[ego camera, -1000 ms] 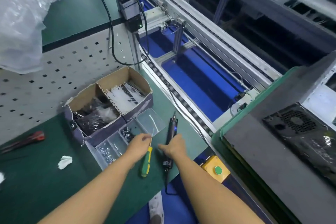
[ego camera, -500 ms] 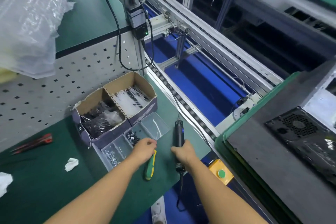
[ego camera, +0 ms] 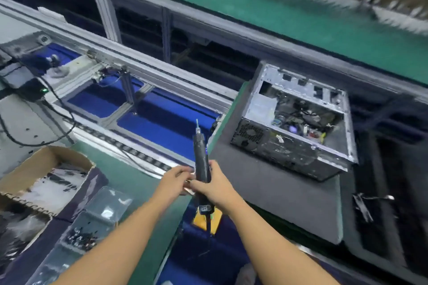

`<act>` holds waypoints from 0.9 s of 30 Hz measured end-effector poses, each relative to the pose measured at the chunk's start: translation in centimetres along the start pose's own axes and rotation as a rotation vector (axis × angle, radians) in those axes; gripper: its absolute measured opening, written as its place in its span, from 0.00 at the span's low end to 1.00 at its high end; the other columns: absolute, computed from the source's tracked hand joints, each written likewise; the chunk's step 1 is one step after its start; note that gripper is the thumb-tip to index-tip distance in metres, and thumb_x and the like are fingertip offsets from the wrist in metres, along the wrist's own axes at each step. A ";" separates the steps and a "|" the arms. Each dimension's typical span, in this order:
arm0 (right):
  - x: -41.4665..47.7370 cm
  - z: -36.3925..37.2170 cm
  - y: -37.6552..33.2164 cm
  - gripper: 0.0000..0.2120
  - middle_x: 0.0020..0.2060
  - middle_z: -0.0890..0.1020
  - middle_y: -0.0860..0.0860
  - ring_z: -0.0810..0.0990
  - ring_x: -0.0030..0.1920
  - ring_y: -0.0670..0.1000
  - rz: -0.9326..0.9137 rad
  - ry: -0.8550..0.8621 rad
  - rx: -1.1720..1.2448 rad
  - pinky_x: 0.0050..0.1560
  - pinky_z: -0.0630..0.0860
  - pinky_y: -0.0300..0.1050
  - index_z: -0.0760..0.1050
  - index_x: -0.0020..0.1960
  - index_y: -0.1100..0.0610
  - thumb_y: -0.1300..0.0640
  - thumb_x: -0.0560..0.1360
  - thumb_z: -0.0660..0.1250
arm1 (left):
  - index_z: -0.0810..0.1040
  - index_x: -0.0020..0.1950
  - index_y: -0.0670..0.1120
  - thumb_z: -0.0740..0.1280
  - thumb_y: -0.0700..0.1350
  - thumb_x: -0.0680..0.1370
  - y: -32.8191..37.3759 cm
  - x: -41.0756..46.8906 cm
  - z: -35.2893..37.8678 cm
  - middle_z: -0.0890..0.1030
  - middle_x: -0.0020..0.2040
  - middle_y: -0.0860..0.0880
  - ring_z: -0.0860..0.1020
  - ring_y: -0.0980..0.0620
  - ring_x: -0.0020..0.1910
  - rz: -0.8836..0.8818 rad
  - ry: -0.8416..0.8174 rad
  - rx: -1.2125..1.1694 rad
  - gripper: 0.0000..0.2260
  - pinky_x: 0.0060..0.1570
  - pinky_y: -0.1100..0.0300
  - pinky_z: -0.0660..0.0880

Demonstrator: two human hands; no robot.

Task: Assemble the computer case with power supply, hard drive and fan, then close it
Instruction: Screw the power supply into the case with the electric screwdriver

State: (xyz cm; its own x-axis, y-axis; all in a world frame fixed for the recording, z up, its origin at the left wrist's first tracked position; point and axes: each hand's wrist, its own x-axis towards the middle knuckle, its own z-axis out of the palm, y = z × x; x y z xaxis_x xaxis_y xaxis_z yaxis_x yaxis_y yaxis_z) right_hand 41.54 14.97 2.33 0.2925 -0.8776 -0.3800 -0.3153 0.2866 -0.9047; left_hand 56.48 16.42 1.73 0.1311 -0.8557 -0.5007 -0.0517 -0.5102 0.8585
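Head view: our right hand (ego camera: 214, 188) is wrapped round the black body of the electric screwdriver (ego camera: 201, 162). Its bit points up and away from us, and its cord drops from the lower end under the wrist. Our left hand (ego camera: 172, 181) sits just beside the right one, with its curled fingertips meeting the left side of the screwdriver. The picture is blurred there, so we cannot tell whether they pinch anything small.

The computer case (ego camera: 294, 122) lies ahead and to the right of the right hand, well apart from it. Its open side faces up, showing cables and boards inside, and a vent grille is on the end nearest us. It rests on a grey mat (ego camera: 273, 194) whose near edge reaches just right of the right hand.

Beneath the right wrist we see a yellow button box (ego camera: 217, 217), partly hidden by the screwdriver. Left of the left forearm is a clear tray (ego camera: 104, 213) with dark screws (ego camera: 78, 237) in one compartment. A cardboard box (ego camera: 44, 164) is farther left. Beyond both hands, the conveyor frame (ego camera: 139, 71) runs over a blue panel (ego camera: 162, 127).
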 end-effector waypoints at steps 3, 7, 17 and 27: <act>-2.1 -5.5 -0.3 0.19 0.46 0.80 0.47 0.80 0.44 0.45 -0.063 0.156 0.057 0.52 0.79 0.52 0.70 0.54 0.46 0.51 0.68 0.75 | 0.82 0.48 0.49 0.63 0.37 0.80 2.9 0.5 5.4 0.84 0.46 0.46 0.82 0.49 0.41 0.119 -0.117 0.062 0.10 0.49 0.51 0.78; -5.9 -13.1 0.3 0.19 0.45 0.81 0.48 0.79 0.44 0.47 -0.116 0.344 0.177 0.51 0.80 0.52 0.70 0.56 0.49 0.57 0.71 0.75 | 0.82 0.46 0.48 0.62 0.39 0.81 6.3 0.2 13.3 0.84 0.38 0.51 0.82 0.58 0.34 0.243 -0.314 0.158 0.10 0.38 0.58 0.77; -16.4 -30.4 7.8 0.24 0.55 0.82 0.55 0.79 0.48 0.54 -0.021 0.665 0.252 0.56 0.80 0.60 0.71 0.62 0.51 0.52 0.69 0.76 | 0.79 0.48 0.45 0.59 0.36 0.82 8.5 -2.6 32.6 0.82 0.37 0.51 0.79 0.53 0.34 0.245 -0.688 0.364 0.11 0.32 0.61 0.69; -20.1 -41.8 17.1 0.23 0.49 0.82 0.53 0.81 0.45 0.55 0.061 0.719 0.277 0.55 0.81 0.65 0.71 0.60 0.48 0.50 0.70 0.76 | 0.80 0.50 0.52 0.63 0.41 0.79 5.3 -0.3 45.6 0.83 0.48 0.54 0.80 0.55 0.46 0.569 -0.751 1.000 0.08 0.50 0.60 0.74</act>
State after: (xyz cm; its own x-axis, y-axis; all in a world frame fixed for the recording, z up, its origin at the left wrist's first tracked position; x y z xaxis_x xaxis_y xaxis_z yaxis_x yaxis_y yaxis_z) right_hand -7.42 21.47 2.60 -0.4066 -0.8640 -0.2971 -0.0473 0.3447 -0.9375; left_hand 11.05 10.07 1.36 -0.6938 -0.6433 -0.3237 -0.6441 0.3532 0.6785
